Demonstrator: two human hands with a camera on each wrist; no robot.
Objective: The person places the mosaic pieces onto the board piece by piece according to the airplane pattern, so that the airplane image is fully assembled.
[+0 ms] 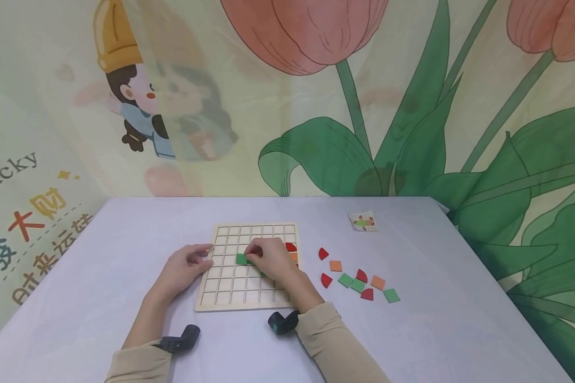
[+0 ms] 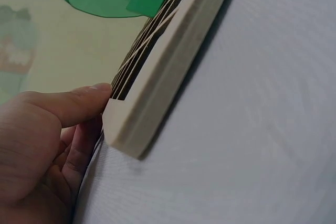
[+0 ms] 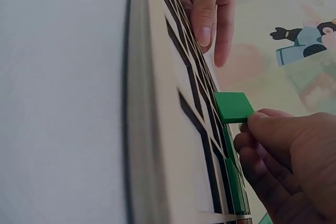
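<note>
My right hand (image 1: 273,258) pinches a green square tile (image 3: 233,107) by one edge between thumb and fingers, tilted just over the wooden grid board (image 1: 220,298). Below it, in the right wrist view, more green tiles (image 3: 236,187) sit in the grid. A red quarter-circle tile (image 1: 290,247) and an orange tile (image 1: 294,257) lie on the board's right side, with others partly hidden by the hand. My left hand (image 1: 184,268) is at the board's left edge, its thumb (image 2: 84,103) right at the rim and its fingers relaxed.
Right of the board lie several loose tiles: red quarter-circles (image 1: 326,280), orange squares (image 1: 377,282) and green squares (image 1: 391,296). A small pattern card (image 1: 363,221) lies further back on the white table (image 1: 460,319). A printed curtain (image 1: 287,106) stands behind.
</note>
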